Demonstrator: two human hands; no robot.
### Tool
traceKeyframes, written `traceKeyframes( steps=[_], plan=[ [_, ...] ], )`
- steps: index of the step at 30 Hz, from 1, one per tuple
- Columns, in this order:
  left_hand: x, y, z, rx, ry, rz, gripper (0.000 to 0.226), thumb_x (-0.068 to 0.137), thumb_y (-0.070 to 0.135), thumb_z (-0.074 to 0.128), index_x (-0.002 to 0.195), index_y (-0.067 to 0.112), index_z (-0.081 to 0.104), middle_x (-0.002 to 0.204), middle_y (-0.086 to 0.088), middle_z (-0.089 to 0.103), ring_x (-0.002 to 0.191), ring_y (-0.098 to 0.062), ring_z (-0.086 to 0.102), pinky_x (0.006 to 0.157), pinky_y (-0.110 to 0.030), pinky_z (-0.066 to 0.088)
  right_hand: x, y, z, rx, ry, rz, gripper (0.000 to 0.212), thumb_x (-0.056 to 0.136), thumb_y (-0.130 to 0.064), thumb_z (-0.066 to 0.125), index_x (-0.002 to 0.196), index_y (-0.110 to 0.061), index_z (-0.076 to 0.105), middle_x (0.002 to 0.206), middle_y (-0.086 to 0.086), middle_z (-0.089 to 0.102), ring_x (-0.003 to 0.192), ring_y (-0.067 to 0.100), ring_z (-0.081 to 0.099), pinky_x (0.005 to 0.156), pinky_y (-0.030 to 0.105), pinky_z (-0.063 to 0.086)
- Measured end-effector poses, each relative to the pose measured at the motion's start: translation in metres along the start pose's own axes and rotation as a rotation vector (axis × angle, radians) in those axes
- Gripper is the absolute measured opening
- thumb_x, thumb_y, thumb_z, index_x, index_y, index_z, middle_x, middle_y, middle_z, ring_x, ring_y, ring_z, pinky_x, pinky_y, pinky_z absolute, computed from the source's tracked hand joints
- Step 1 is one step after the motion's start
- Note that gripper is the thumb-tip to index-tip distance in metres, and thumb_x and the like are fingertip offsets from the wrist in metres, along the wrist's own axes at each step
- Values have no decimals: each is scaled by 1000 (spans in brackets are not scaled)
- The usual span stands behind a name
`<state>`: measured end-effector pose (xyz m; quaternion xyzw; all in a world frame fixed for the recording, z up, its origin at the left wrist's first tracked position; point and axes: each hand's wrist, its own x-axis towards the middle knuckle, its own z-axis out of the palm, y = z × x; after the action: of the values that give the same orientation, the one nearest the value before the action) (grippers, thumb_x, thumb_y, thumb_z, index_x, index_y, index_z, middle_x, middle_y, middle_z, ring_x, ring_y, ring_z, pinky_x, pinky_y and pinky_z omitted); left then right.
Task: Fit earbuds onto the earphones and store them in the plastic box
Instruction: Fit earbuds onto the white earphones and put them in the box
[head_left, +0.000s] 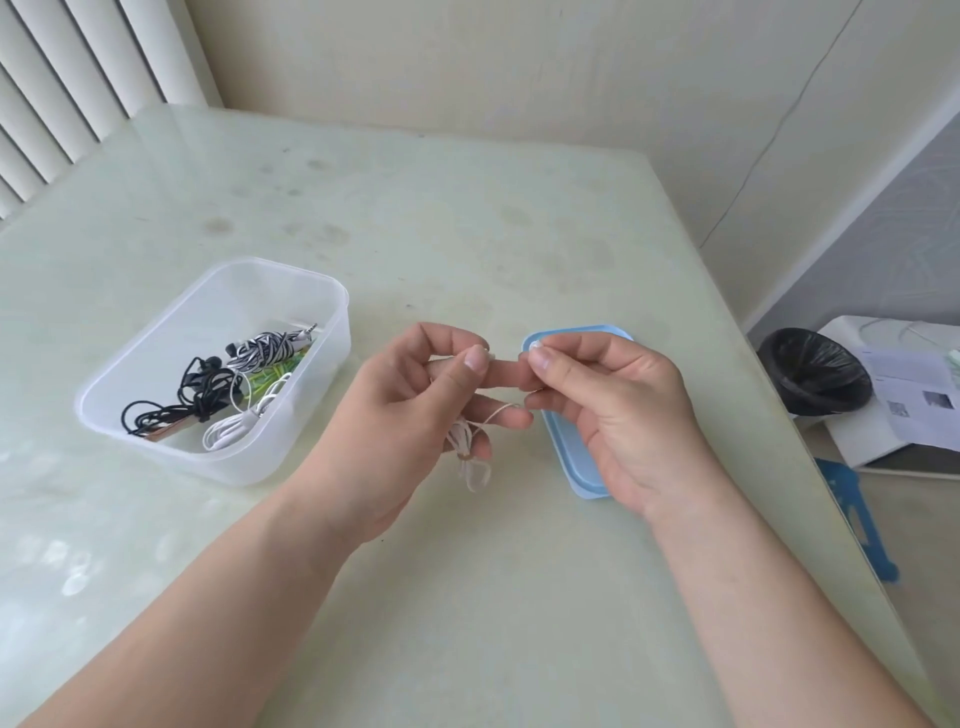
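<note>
A clear plastic box (130, 415) stands open on the table at the left. Inside lie a black earphone bundle (192, 397), a black-and-white striped one (267, 351), a white one (234, 428) and something green. My left hand (415, 415) is closed on a bundled white earphone (467, 447), whose cable loops hang below the fingers. My right hand (608, 400) pinches a small pale piece at the end of that earphone's cable; whether it is an earbud tip I cannot tell. The two hands' fingertips touch above the table.
The box's light blue lid (563, 457) lies flat under my right hand. Off the table's right edge are a black-lined bin (815, 371), a white box with papers (909, 395) and a blue stool leg (857, 514). A radiator is at the far left.
</note>
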<state>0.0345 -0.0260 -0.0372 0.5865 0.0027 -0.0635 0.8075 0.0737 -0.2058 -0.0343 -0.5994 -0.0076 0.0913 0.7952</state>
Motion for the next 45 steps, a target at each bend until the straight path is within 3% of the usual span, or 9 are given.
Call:
traceKeyframes(
  steps=[3, 6, 13, 19, 24, 30, 38, 42, 45],
  plan=[
    [0, -3, -1, 36, 79, 47, 17, 93, 22, 69, 103, 9, 70, 92, -2, 77, 75, -25, 70, 51, -31, 49, -2, 1, 2, -44, -38, -4, 12, 78, -8, 79, 89, -6, 75, 86, 13, 75, 81, 24, 71, 68, 33, 54],
    [2, -6, -3, 37, 96, 65, 15, 87, 22, 73, 97, 12, 79, 81, 0, 72, 74, -20, 64, 55, -28, 50, -4, 3, 7, -24, -79, 10, 17, 69, -14, 80, 85, -9, 75, 81, 9, 74, 77, 21, 69, 64, 30, 52],
    [3, -9, -6, 14, 57, 102, 24, 87, 20, 71, 105, 7, 79, 82, -6, 75, 77, -25, 69, 67, -30, 55, -2, 4, 6, 48, -102, 17, 19, 72, -11, 77, 89, -3, 73, 77, 7, 74, 72, 19, 66, 62, 27, 50],
    [3, -9, -6, 20, 35, 134, 16, 94, 18, 70, 103, 10, 80, 88, -11, 75, 79, -25, 68, 67, -30, 54, -3, 5, 7, 54, -135, 5, 19, 75, -10, 76, 91, -1, 73, 80, 16, 72, 71, 25, 67, 64, 29, 50],
    [3, -10, -4, 26, 66, 147, 22, 93, 18, 69, 107, 4, 77, 87, -11, 75, 77, -25, 68, 65, -31, 53, -4, 6, 8, 49, -146, -7, 15, 75, -10, 75, 88, -3, 73, 78, 15, 72, 70, 25, 69, 65, 30, 50],
    [3, -15, -1, 75, 131, 170, 13, 99, 12, 67, 106, 6, 77, 81, -9, 75, 74, -23, 67, 67, -35, 53, -5, 11, 11, 52, -146, -39, 10, 76, -11, 75, 85, -7, 75, 77, 14, 72, 70, 26, 67, 67, 30, 50],
    [3, -15, 2, 10, 117, 156, 13, 99, 10, 65, 104, 7, 77, 86, -13, 76, 76, -26, 67, 65, -31, 53, -5, 14, 12, 43, -79, -77, 12, 80, -10, 75, 89, -2, 75, 78, 20, 71, 70, 31, 68, 77, 47, 54],
    [2, -14, 1, -23, 104, 122, 14, 101, 8, 61, 106, 6, 74, 87, -9, 74, 75, -22, 70, 65, -30, 53, -7, 13, 12, -104, -25, -218, 5, 87, 2, 72, 90, -1, 75, 79, 15, 76, 69, 28, 74, 73, 34, 58],
    [2, -11, 1, -76, 74, 76, 16, 102, 7, 58, 109, 6, 73, 84, -7, 70, 72, -20, 68, 64, -28, 54, -7, 15, 11, -157, -7, -293, 14, 89, 8, 70, 92, -4, 74, 79, 10, 77, 68, 23, 74, 71, 28, 58]
  ],
)
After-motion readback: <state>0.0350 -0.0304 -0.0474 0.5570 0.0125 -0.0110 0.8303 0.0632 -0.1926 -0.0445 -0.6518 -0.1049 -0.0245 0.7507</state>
